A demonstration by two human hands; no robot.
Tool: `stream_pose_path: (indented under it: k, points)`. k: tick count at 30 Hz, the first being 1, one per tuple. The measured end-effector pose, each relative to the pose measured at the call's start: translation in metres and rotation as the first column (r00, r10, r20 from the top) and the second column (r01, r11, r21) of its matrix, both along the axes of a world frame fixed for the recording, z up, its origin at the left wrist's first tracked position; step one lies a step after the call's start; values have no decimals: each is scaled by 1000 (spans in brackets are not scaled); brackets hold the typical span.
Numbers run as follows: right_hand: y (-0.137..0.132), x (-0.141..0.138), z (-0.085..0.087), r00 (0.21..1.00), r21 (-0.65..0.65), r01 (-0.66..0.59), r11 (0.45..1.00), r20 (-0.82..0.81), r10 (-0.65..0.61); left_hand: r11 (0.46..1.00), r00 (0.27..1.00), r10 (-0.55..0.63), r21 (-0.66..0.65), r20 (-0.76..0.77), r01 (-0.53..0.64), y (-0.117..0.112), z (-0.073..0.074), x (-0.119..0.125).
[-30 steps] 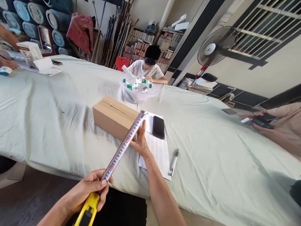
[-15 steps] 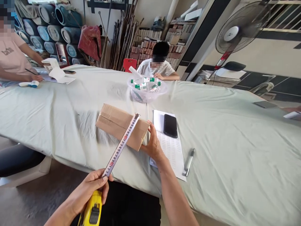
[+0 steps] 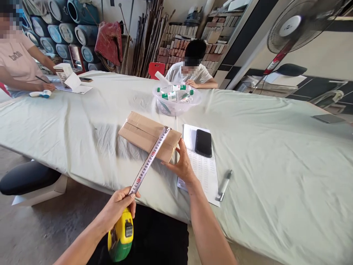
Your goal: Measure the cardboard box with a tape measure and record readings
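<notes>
A closed brown cardboard box [image 3: 139,129] is at the near part of the cloth-covered table. My right hand [image 3: 183,165] grips its right end, thumb at the near corner and fingers on the far side. My left hand [image 3: 121,206] is closed on a tape measure [image 3: 120,235] with a yellow and green case, just off the table's front edge. The white blade, pinched near the case, runs up across the box top, its metal hook by the far edge. Right of the box lies a printed sheet [image 3: 202,173] with a black phone [image 3: 203,142] on it.
A pen [image 3: 226,185] lies right of the sheet. Farther back stands a clear plastic basin [image 3: 176,106] holding bottles. Two people sit at the table, one writing beside a small white box [image 3: 63,71]. A black-seated stool [image 3: 27,177] is at lower left, a fan [image 3: 289,27] at upper right.
The view has shifted a little, so most things sit farther right. The box looks flatter, its top showing more broadly. The tape measure's case has come further into view. Both hands keep their holds.
</notes>
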State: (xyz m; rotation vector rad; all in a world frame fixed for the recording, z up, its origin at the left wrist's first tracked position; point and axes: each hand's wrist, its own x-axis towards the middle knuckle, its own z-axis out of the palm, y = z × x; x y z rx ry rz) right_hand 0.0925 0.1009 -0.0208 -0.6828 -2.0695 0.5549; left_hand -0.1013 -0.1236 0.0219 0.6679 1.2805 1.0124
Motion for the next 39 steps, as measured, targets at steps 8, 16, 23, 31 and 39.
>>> stream_pose_path:
  k: [8, 16, 23, 31, 39]
  points:
    - [2, 1, 1, 999, -34, 4, 999, -44, -5, 998, 997, -18, 65, -81, 24, 0, 5, 0]
    - [-8, 4, 22, 989, -289, -77, 954, -142, 37, 944, 843, -289, 14, -454, 331, 17, 46, -37]
    - [-6, 15, 30, 953, -486, -272, 830, -255, 163, 864, 548, -413, -121, -728, 489, 58, 91, -86]
    - [-2, 28, 33, 939, -580, -334, 743, -273, 209, 790, 372, -504, -242, -780, 563, 99, 129, -129]
    - [-4, 28, 30, 939, -582, -325, 745, -289, 185, 746, 282, -515, -261, -809, 613, 134, 151, -141]
